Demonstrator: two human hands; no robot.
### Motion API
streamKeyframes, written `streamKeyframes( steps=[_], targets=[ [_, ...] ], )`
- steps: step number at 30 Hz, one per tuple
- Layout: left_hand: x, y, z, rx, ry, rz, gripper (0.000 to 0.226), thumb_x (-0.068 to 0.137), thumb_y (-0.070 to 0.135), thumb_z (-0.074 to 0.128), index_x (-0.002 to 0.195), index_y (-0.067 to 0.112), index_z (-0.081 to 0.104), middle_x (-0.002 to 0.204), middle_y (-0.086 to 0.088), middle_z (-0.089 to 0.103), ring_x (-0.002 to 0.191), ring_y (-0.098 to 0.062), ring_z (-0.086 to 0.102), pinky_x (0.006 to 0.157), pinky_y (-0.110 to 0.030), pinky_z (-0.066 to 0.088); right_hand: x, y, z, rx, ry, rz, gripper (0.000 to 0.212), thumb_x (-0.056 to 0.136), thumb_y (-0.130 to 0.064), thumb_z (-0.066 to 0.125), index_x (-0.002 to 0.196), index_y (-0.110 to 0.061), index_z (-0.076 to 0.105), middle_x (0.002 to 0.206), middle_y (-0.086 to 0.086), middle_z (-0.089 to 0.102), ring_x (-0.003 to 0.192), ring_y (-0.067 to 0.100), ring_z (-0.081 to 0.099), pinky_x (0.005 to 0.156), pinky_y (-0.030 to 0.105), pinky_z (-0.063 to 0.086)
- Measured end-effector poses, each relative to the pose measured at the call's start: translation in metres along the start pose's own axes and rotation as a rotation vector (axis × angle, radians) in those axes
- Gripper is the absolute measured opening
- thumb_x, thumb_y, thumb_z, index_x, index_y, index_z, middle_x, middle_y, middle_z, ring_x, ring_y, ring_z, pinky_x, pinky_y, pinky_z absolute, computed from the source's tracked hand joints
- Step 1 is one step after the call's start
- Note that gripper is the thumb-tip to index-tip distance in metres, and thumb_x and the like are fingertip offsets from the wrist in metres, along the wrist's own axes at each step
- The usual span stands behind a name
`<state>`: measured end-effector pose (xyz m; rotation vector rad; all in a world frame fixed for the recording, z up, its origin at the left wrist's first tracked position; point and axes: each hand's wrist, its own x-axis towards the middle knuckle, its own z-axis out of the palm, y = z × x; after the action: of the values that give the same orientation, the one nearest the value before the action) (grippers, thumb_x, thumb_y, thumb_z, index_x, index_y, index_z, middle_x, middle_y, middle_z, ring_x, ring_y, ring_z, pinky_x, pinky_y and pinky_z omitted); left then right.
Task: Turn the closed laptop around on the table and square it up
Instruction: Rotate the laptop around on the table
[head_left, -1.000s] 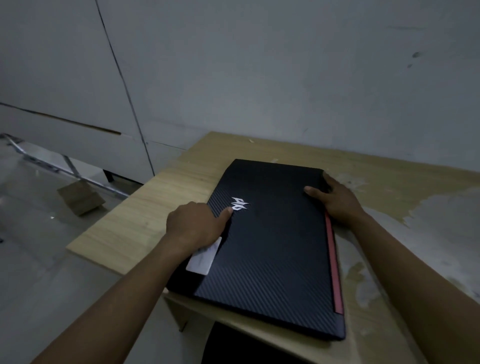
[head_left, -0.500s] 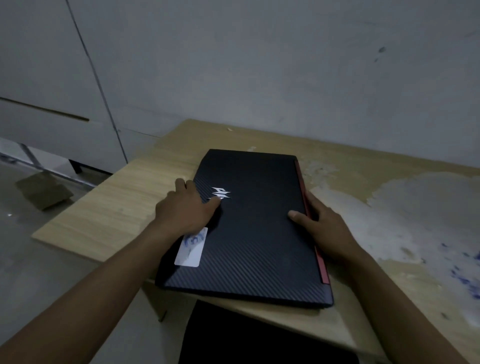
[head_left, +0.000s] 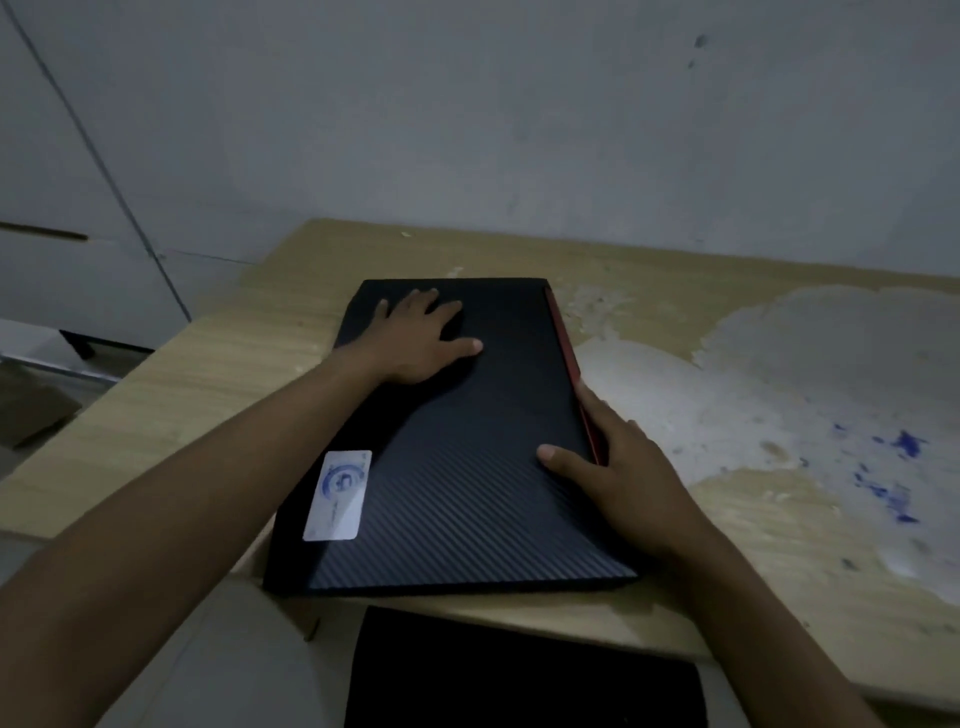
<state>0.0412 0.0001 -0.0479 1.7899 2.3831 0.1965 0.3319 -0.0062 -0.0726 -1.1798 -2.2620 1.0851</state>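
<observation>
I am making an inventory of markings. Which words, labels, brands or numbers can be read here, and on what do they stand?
No text can be read.
White sticker on the closed laptop lid: a blue round emblem and small print, too blurred to read.
Blue marks on the table: stains, not writing.

A bare, unfinished room: plain grey wall (head_left: 519, 130), worn paint-stained wooden table (head_left: 753, 395).
</observation>
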Motion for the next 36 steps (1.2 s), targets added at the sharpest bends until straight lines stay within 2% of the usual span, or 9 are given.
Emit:
streamKeyframes(
  steps=[8,13,19,22,25,29,31,33,36],
  targets=[
    [0.070,-0.005,-0.008,-0.012,0.010,-0.003,0.088,0.081,0.080,0.036,0.153,0.031,0.028,0.163,-0.008,0.025,0.149,-0.030,0.022,0.119,-0.056,0.009,-0.002,-0.002,-0.003,0.040,-0.011,0.074,0.101,0.069,-0.078,0.061,0.153,-0.052,0.013,0.161,-0.011,0.031,0.147,0.021,0.029,0.117,0.052,0.030],
    [0.079,-0.005,-0.013,0.023,0.025,-0.042,0.090,0.077,0.085,0.036,0.149,0.030,0.036,0.153,-0.016,0.038,0.138,-0.037,0.036,0.111,-0.053,0.027,0.005,-0.002,-0.006,0.053,-0.030,0.098,0.113,0.055,-0.082,0.066,0.152,-0.055,0.015,0.165,-0.008,0.024,0.151,0.023,0.023,0.118,0.053,0.027],
    [0.077,-0.012,-0.019,0.009,0.015,-0.115,0.095,0.072,0.089,0.035,0.147,0.031,0.041,0.150,-0.018,0.041,0.139,-0.039,0.034,0.112,-0.056,0.022,0.020,-0.002,-0.010,0.093,-0.048,0.076,0.119,0.047,-0.082,0.072,0.150,-0.053,0.022,0.164,-0.005,0.025,0.153,0.019,0.017,0.120,0.052,0.023],
    [0.071,-0.030,-0.022,0.018,0.028,-0.201,0.099,0.069,0.092,0.032,0.146,0.031,0.041,0.151,-0.020,0.040,0.139,-0.040,0.033,0.111,-0.056,0.024,0.037,-0.009,-0.016,0.118,-0.124,0.037,0.111,0.054,-0.068,0.081,0.151,-0.047,0.031,0.160,-0.003,0.037,0.146,0.017,0.034,0.118,0.047,0.031],
    [0.061,-0.045,-0.022,0.021,0.060,-0.291,0.100,0.070,0.091,0.032,0.146,0.028,0.041,0.152,-0.021,0.038,0.140,-0.040,0.032,0.111,-0.055,0.023,0.054,-0.015,-0.027,0.156,-0.234,0.005,0.097,0.066,-0.043,0.087,0.150,-0.038,0.039,0.142,-0.011,0.058,0.119,0.008,0.062,0.107,0.037,0.047],
    [0.044,-0.053,-0.020,0.025,0.083,-0.360,0.104,0.068,0.093,0.029,0.146,0.025,0.042,0.150,-0.022,0.039,0.139,-0.040,0.033,0.109,-0.055,0.023,0.056,-0.023,-0.034,0.166,-0.304,-0.025,0.079,0.074,-0.025,0.086,0.142,-0.043,0.049,0.126,-0.018,0.067,0.103,-0.001,0.068,0.094,0.023,0.054],
    [0.037,-0.055,-0.019,0.024,0.095,-0.380,0.105,0.068,0.093,0.027,0.145,0.022,0.043,0.149,-0.022,0.040,0.138,-0.041,0.034,0.108,-0.055,0.025,0.045,-0.025,-0.035,0.148,-0.261,-0.028,0.073,0.077,-0.028,0.083,0.137,-0.049,0.046,0.118,-0.028,0.064,0.093,-0.012,0.066,0.085,0.012,0.053],
    [0.031,-0.056,-0.019,0.019,0.111,-0.394,0.108,0.068,0.094,0.026,0.145,0.020,0.042,0.150,-0.022,0.039,0.137,-0.042,0.035,0.108,-0.055,0.027,0.028,-0.030,-0.030,0.032,-0.154,-0.019,0.069,0.082,-0.041,0.076,0.143,-0.044,0.043,0.117,-0.035,0.056,0.087,-0.016,0.061,0.080,0.007,0.048],
    [0.029,-0.055,-0.018,0.008,0.121,-0.402,0.113,0.066,0.095,0.026,0.146,0.016,0.042,0.151,-0.023,0.038,0.137,-0.042,0.035,0.108,-0.054,0.028,-0.004,-0.024,-0.014,-0.122,0.045,0.058,0.069,0.087,-0.059,0.060,0.148,-0.033,0.043,0.127,-0.017,0.057,0.102,0.003,0.058,0.086,0.023,0.046]
  ],
)
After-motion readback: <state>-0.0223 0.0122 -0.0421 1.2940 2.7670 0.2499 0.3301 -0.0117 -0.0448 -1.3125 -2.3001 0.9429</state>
